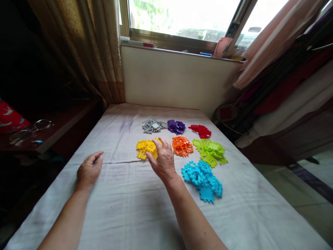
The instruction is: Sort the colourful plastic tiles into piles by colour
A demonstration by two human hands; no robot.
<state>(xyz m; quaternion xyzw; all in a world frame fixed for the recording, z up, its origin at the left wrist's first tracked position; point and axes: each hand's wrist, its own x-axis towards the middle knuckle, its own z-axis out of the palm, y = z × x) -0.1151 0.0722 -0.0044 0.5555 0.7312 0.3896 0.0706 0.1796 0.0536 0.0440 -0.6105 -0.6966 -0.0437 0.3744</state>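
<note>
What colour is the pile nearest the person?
Bright blue; the nearest pile shows well in the head view.

No readable text (or numbers) anywhere.

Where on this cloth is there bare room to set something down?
Between the left forearm and right forearm; left of the grey pile; right of the blue pile. Crowded: around the yellow pile and orange pile.

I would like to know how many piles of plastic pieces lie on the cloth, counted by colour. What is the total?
Grey pile: 1
Purple pile: 1
Red pile: 1
Yellow pile: 1
Orange pile: 1
Lime green pile: 1
Blue pile: 1
Total: 7 piles
</note>
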